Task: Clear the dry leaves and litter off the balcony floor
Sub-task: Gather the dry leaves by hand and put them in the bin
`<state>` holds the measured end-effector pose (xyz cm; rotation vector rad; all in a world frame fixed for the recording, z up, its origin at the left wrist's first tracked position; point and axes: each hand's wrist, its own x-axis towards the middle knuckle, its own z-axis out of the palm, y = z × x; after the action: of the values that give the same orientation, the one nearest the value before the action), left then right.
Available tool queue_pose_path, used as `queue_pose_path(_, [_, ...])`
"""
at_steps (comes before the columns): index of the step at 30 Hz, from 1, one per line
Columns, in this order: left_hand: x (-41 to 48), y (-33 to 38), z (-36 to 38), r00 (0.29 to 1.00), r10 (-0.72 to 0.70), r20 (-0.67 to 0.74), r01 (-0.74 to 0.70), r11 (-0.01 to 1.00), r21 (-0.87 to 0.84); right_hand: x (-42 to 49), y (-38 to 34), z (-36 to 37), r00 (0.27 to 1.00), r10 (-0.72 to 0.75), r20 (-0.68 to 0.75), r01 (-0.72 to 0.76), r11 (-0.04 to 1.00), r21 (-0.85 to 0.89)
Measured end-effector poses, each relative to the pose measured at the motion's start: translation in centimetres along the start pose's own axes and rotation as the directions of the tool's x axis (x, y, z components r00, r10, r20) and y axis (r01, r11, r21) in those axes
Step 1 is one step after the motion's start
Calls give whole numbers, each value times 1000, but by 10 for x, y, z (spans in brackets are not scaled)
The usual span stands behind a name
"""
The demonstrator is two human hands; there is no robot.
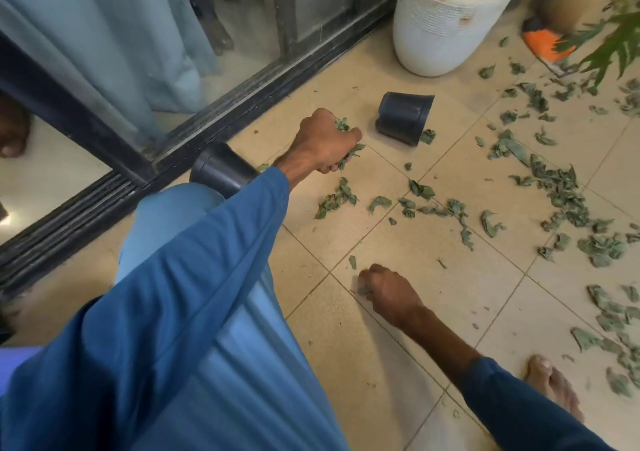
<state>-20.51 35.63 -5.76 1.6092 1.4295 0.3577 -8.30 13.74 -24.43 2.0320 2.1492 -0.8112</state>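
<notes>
Containers counted: three.
- One white ribbed ceramic planter [446, 34] at 1 o'clock, upright; dark soil and pale dry stems are seen inside.
- One black plastic pot lying on its side [403, 118], just toward 12 o'clock from frame centre. A crumpled leaf clump [427, 136] lies just beside its wide rim. Its inside is not seen.
- One second black plastic pot [221, 170] at 9 o'clock of the left hand, by the dark sliding-door track [104, 194]. It is partly hidden by the blue sleeve [207, 260]; its contents cannot be told.

Hands: two.
- The left hand [325, 142] is closed tight as a fist round a bunch of grey-green leaves [346, 156], between the two black pots.
- The right hand [388, 294], at 6 o'clock of the left, is lowered to the beige tiled floor [415, 253]. Its fingers are curled and one small leaf [363, 290] is pinched at the fingertips.

Scattered dry leaves [561, 187]: too many to count. They are spread over the tiles from centre toward 3 and 4 o'clock, densest at 3 o'clock.

One bare foot [554, 388] is noted at 5 o'clock.
</notes>
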Motion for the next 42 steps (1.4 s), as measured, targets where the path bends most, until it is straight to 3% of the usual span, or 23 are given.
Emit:
queue_pose_path(3, [0, 0, -2, 1000, 11, -4, -11, 1000, 11, -5, -6, 0, 1000, 9, -27, -11, 997, -80])
queue_pose_path(8, [2, 2, -6, 999, 50, -20, -49, 998, 32, 23, 4, -26, 977, 145, -157, -97, 954, 283])
queue_pose_path(11, [0, 4, -8, 998, 66, -4, -66, 997, 47, 42, 1, -34, 979, 125, -161, -59, 929, 365])
queue_pose_path(14, [1, 1, -8, 998, 65, 11, -65, 996, 54, 49, -6, -20, 989, 78, -125, -36, 952, 304])
queue_pose_path(21, [6, -5, -12, 999, 42, 17, -43, 996, 72, 48, -17, 1, 986, 114, -119, -91, 979, 181])
queue_pose_path(27, [10, -8, -21, 999, 51, -15, -50, 996, 73, 66, -2, -31, 948, 302, -101, -208, 828, 521])
queue_pose_path(31, [11, -6, -34, 997, 62, -49, -59, 996, 63, 94, 4, -69, 947, 304, -100, -179, 762, 622])
queue_pose_path(36, [9, -1, -48, 992, 83, -94, -79, 996, 47, 137, -16, -87, 949, 290, -124, -147, 755, 639])
queue_pose_path(39, [7, 2, -49, 988, 112, -107, -105, 992, 69, 157, -37, -82, 946, 259, -193, -112, 824, 556])
queue_pose_path(42, [8, 1, -51, 983, 125, -135, -108, 986, 128, 165, -59, -60, 954, 255, -156, -150, 859, 490])
